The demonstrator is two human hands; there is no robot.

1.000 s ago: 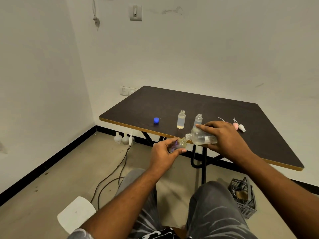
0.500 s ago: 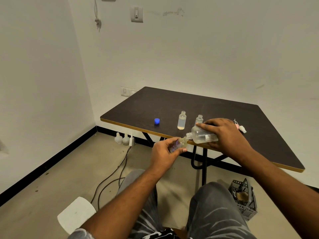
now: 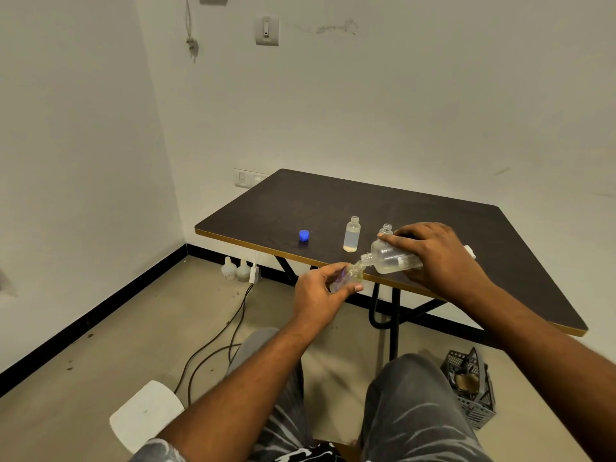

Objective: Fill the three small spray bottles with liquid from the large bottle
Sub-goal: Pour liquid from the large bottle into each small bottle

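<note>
My right hand point(image 3: 433, 255) grips the large clear bottle point(image 3: 386, 258), tipped on its side with its open neck pointing left and down. That neck meets the mouth of a small clear bottle point(image 3: 350, 277), which my left hand point(image 3: 320, 291) holds tilted just off the near edge of the dark table point(image 3: 333, 201). On the table stand a second small bottle point(image 3: 352, 234) with liquid in it and a third small bottle point(image 3: 386, 229), mostly hidden behind the large one. A blue cap point(image 3: 303, 235) lies to their left. A white spray top point(image 3: 469, 251) peeks out behind my right hand.
Under the table are black cables point(image 3: 213, 341), white plugs point(image 3: 238, 270) by the wall and a black crate point(image 3: 470, 391) at the right. A white stool point(image 3: 146, 415) stands at the lower left. My knees are below the hands.
Both hands and the two bottles have stayed together, neck to mouth. The view has shifted slightly; nothing on the table has moved.
</note>
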